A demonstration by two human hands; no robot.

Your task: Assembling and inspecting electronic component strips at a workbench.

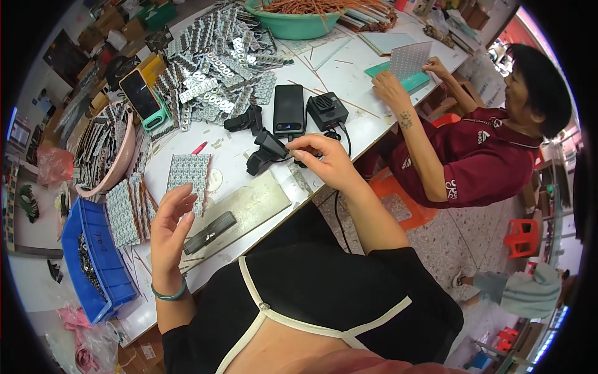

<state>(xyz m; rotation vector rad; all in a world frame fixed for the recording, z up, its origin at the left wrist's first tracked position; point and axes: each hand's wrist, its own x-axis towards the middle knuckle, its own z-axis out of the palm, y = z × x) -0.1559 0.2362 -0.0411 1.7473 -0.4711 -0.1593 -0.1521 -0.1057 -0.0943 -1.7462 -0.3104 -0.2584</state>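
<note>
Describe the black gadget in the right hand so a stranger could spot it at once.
Start at the white table and find the flat black power bank near its front edge. Just below it, the right hand pinches a small black clip-like device. Unlike its neighbours, it is angular, with a cable.

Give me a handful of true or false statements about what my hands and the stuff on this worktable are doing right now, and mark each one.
1. The right hand pinches a black cable at the black clip-like device. True.
2. The left hand grips the phone. False: it is open and holds nothing, beside a patterned sheet; the phone stands in a teal holder farther back.
3. A black power bank lies flat on the white table. True.
4. The blue bin is on the person's right. False: it sits at the left.
5. A co-worker holds a perforated sheet. True.
</note>
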